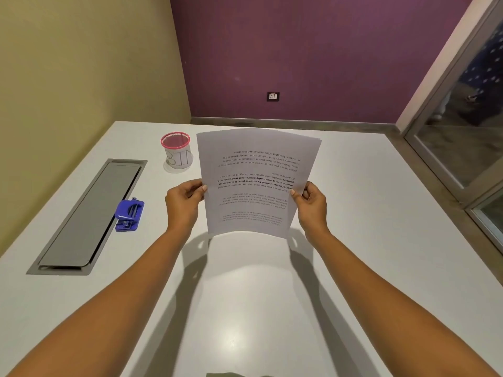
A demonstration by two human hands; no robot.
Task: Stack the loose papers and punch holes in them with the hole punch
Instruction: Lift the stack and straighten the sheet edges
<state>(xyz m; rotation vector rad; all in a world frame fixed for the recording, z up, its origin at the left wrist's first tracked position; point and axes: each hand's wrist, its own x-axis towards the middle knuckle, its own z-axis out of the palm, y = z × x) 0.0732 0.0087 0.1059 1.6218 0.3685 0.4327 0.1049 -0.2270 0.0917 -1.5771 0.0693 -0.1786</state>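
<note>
Both forearms reach in, left hand and right hand pinching the side edges of the paper stack above the white table, blue hole punch well off left.

White table set in a corner between yellow wall and purple wall, the purple one bearing a small switch plate low down. Grey lidded cable hatch recessed along the table's left side. Pink-rimmed mesh cup labelled BIN stands upright beyond it; grey-framed glass partition at right.
</note>
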